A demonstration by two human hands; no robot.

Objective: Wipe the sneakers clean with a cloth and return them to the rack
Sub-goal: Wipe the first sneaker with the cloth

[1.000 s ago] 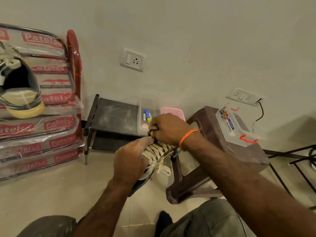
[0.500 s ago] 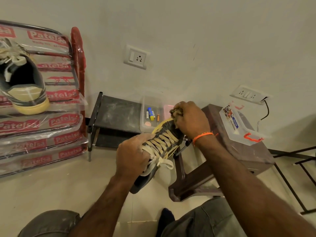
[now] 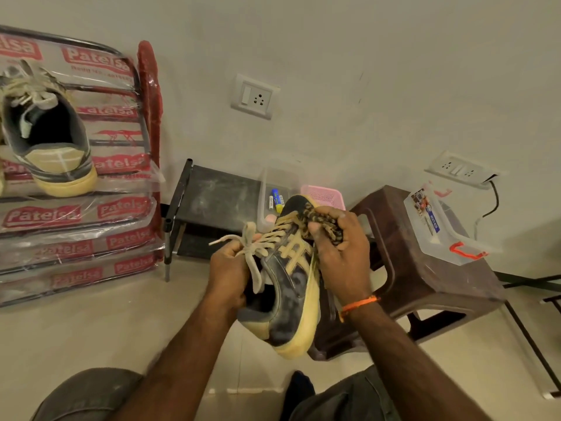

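Head view: wiping step in hand. Left hand (image 3: 227,271) grips the dusty black-and-cream lace-up sneaker (image 3: 288,278) at its collar, held in the air at 6 o'clock of the black low shelf (image 3: 218,196). Right hand (image 3: 340,247) clamps a bunched leopard-print cloth (image 3: 321,220) against the toe side. Second matching sneaker (image 3: 48,138) sits on the plastic-wrapped metal shoe rack (image 3: 121,208) at 9 o'clock. Next, likely: wipe sole edge, then rack it. Rack wrap reads "Patelsa". Clear box (image 3: 440,226) label too small to read.
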